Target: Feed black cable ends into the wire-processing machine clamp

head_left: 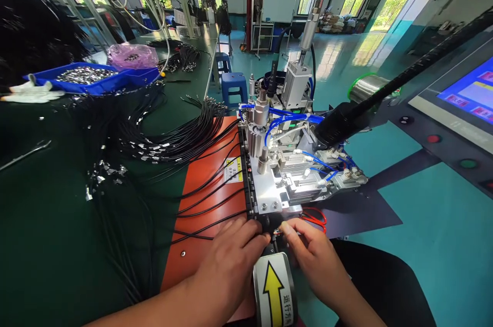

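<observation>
My left hand (234, 247) lies over the front end of the machine's feed track, its fingers curled and pressed down. A black cable (192, 235) runs across the orange plate (210, 162) and in under that hand. My right hand (314, 252) meets it from the other side, thumb and forefinger pinched together. Something small and shiny shows by those fingertips, too small to name. Several more black cables (215, 209) lie side by side with their ends in the track (248, 183). Directly beyond my hands stands the metal machine (285, 162) with blue air tubes.
Cable bundles (188, 132) spread over the dark green table (50, 224). A blue tray (77, 80) holds small metal parts. A wheel cover with a yellow arrow (273, 286) sits close below my hands. A thick black hose (404, 80), solder spool (367, 88) and control panel (454, 116) flank the right.
</observation>
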The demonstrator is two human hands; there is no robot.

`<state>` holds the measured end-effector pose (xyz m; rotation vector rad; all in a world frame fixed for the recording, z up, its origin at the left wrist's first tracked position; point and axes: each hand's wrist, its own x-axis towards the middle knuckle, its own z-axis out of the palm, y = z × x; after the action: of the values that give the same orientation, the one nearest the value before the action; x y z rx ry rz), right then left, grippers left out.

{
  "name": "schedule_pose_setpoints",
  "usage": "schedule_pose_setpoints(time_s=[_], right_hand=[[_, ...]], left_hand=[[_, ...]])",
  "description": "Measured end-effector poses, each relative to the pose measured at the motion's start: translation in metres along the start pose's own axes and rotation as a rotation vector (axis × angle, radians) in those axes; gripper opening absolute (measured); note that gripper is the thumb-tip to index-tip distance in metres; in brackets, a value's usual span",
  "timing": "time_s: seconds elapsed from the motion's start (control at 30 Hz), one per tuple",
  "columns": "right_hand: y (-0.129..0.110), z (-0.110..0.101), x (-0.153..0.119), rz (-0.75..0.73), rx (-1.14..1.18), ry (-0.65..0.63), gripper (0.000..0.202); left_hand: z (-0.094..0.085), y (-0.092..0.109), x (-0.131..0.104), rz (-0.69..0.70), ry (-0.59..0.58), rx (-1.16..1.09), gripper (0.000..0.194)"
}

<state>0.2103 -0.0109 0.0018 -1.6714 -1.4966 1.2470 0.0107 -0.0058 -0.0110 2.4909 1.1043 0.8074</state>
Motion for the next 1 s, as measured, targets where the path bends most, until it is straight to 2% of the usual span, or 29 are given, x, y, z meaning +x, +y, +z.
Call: schedule_pose_setpoints(time_s=[0.43,0.7,0.8,0.9,1.0], right_hand=[[0.003,0.012,0.003,-0.036,-0.038,0.053,0.033],[0.007,0.022,0.002,-0.042,-0.064,0.145,0.035],[0.008,0.022,0.003,-0.008,-0.047,0.143,0.036],[0.006,0.016,-0.005,0.029,0.002,0.169,0.037],[-0.003,0.009,-0.031,-0.073,0.013,0.264,0.026]], left_hand=[[-0.009,0.004,-0.002,-0.006,-0.059,0.087,0.034],[-0.019,0.009,0.000,0.036,-0.058,0.240,0.023],[-0.021,0.011,-0.002,-0.030,-0.102,0.275,0.026],[-0.022,0.011,-0.004,-0.077,-0.197,0.268,0.035],[-0.025,0.011,-0.005,-0.095,-0.315,0.254,0.046]])
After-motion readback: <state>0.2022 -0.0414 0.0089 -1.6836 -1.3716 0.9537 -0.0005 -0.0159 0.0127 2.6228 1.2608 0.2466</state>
